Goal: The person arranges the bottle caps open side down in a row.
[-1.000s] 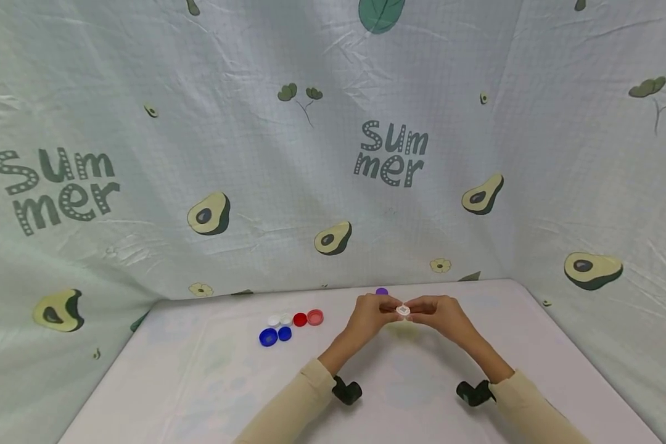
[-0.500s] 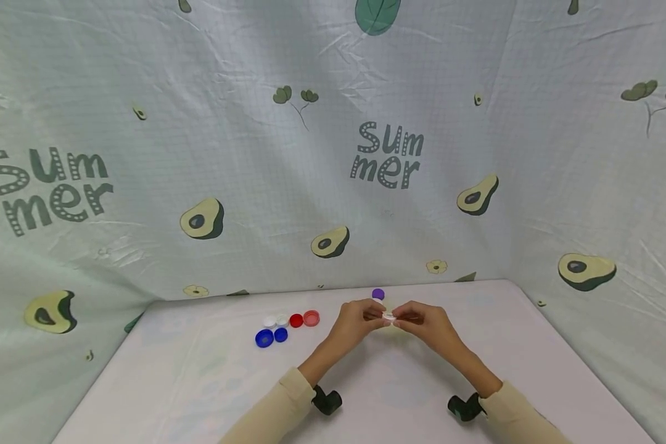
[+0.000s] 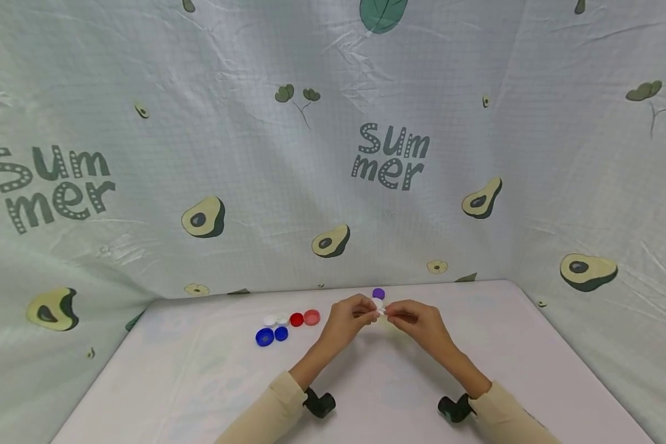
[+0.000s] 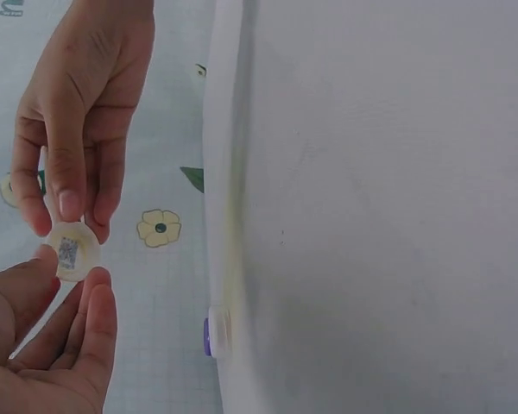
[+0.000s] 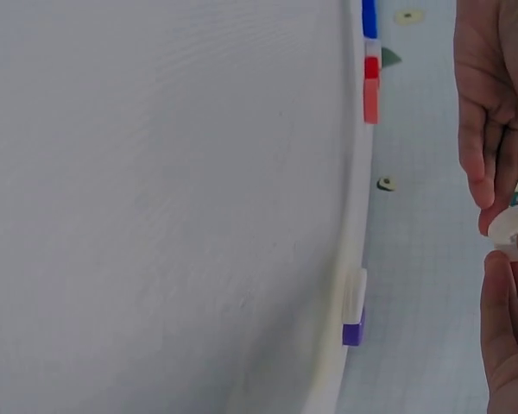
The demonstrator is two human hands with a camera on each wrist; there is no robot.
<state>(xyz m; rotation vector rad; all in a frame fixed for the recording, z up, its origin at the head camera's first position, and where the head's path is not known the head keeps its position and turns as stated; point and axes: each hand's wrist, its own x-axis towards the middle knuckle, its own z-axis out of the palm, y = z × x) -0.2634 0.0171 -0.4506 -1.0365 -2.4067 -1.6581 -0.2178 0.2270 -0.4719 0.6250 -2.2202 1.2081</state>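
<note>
A white bottle cap [image 4: 74,251] with a small printed code on its face is held above the table between my two hands. My left hand [image 3: 343,322] pinches one edge between thumb and fingers. From the other side, my right hand [image 3: 420,322] pinches the opposite edge. In the right wrist view the cap [image 5: 511,225] shows a hollow white side, partly hidden by fingers. Just behind the hands, a purple cap [image 3: 378,293] lies beside another white cap [image 3: 377,303], which the fingers partly cover in the head view.
To the left on the white table [image 3: 211,370] lie a large blue cap [image 3: 264,337], a smaller blue cap [image 3: 281,333], two white caps [image 3: 270,320], a red cap [image 3: 296,319] and a light-red cap [image 3: 312,317]. A printed curtain [image 3: 255,185] hangs behind the table.
Both hands have shifted left with the white cap. The cap has tilted, so its face no longer shows plainly in the head view. The white cap beside the purple one has come into sight.
</note>
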